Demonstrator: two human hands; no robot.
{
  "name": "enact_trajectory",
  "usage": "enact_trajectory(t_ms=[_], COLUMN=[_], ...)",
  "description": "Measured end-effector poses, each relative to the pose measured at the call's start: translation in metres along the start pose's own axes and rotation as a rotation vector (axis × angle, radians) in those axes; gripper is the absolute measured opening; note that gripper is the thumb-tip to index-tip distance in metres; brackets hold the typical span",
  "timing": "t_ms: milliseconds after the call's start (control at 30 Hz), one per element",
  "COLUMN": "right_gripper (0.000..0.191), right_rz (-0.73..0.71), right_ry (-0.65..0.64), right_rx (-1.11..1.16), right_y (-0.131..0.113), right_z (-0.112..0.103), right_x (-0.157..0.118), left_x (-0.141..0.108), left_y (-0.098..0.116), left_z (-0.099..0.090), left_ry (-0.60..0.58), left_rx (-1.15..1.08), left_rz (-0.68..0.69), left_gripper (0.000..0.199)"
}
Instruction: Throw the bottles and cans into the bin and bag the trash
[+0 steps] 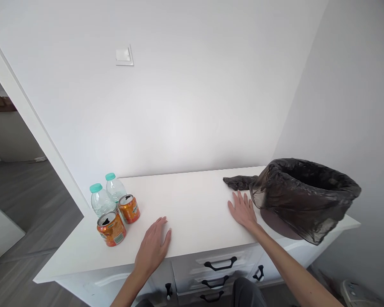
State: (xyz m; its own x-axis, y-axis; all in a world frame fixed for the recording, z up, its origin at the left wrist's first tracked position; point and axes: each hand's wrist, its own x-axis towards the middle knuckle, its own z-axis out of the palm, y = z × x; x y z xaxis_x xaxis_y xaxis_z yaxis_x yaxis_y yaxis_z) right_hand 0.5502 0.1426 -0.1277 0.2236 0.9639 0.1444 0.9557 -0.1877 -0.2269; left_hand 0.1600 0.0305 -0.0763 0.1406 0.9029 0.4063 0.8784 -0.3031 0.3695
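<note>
My left hand (152, 247) rests on the white countertop (185, 209) near its front edge, fingers extended and holding nothing. To its left stand two orange cans (112, 229) with opened tops, and behind them two clear bottles (101, 200) with teal caps. My right hand (243, 209) lies palm down with fingers spread, empty, just left of a bin (277, 224) lined with a black plastic bag (304, 204). A twisted end of the bag (240, 182) lies on the counter behind my right fingertips.
Below the counter are white drawers (200, 268) with black handles. A light switch (124, 55) is on the wall behind. A doorway and grey floor (35, 200) lie at the left; a side wall stands close behind the bin.
</note>
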Motion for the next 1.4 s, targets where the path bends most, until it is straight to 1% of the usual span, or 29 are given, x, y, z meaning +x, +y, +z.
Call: enact_trajectory(t_ms=[100,267,400,667,733,800,833,900,967,1000,1033,1067,1100,1133,1200,1300,1400], right_gripper=[0.071,0.073,0.072,0.069,0.069,0.067,0.064,0.054,0.045,0.043,0.042,0.042,0.043,0.045,0.050,0.059,0.067], right_rz=[-0.030,-0.084,-0.101,-0.106,-0.147,-0.258,-0.334,-0.493,-0.584,-0.593,-0.568,-0.528,-0.472,-0.413,-0.324,-0.274,-0.234], right_ry=[-0.052,-0.074,-0.085,-0.085,-0.087,-0.023,0.046,0.268,0.480,0.568,0.657,0.731,0.779,0.813,0.819,0.777,0.757], right_rx=[0.000,0.029,0.036,0.043,0.067,0.102,0.119,0.142,0.135,0.122,0.103,0.074,0.036,-0.002,-0.074,-0.118,-0.076], right_y=[-0.002,-0.001,0.000,-0.003,-0.004,-0.001,0.001,0.009,0.021,0.028,0.035,0.043,0.051,0.060,0.077,0.096,0.105], right_z=[-0.007,-0.014,-0.017,-0.023,-0.030,-0.048,-0.062,-0.102,-0.149,-0.172,-0.193,-0.210,-0.223,-0.231,-0.235,-0.226,-0.218], right_x=[-0.021,-0.047,-0.059,-0.072,-0.081,-0.093,-0.100,-0.111,-0.118,-0.119,-0.119,-0.117,-0.115,-0.112,-0.105,-0.095,-0.088], left_x=[-0.001,-0.001,-0.002,-0.003,-0.003,-0.003,-0.003,-0.003,-0.002,-0.002,-0.002,-0.002,-0.002,-0.001,-0.001,-0.002,-0.002], left_y=[0.000,-0.003,-0.007,-0.010,-0.011,-0.012,-0.013,-0.013,-0.014,-0.014,-0.014,-0.013,-0.013,-0.013,-0.012,-0.011,-0.011], left_z=[-0.001,-0.001,0.001,0.003,0.003,0.004,0.005,0.006,0.006,0.006,0.006,0.006,0.006,0.005,0.004,0.003,0.003], left_ry=[-0.027,-0.080,-0.072,-0.070,-0.060,-0.054,-0.052,-0.046,-0.041,-0.039,-0.037,-0.036,-0.037,-0.039,-0.051,-0.067,-0.064], left_rx=[0.022,0.044,0.038,0.053,0.049,0.047,0.047,0.048,0.046,0.044,0.041,0.040,0.040,0.041,0.048,0.057,0.057], left_rz=[0.023,0.055,0.068,0.080,0.083,0.084,0.084,0.086,0.091,0.093,0.094,0.096,0.097,0.098,0.097,0.094,0.098], left_gripper=[0.043,0.046,0.047,0.047,0.047,0.046,0.046,0.046,0.046,0.046,0.045,0.045,0.045,0.045,0.045,0.045,0.045])
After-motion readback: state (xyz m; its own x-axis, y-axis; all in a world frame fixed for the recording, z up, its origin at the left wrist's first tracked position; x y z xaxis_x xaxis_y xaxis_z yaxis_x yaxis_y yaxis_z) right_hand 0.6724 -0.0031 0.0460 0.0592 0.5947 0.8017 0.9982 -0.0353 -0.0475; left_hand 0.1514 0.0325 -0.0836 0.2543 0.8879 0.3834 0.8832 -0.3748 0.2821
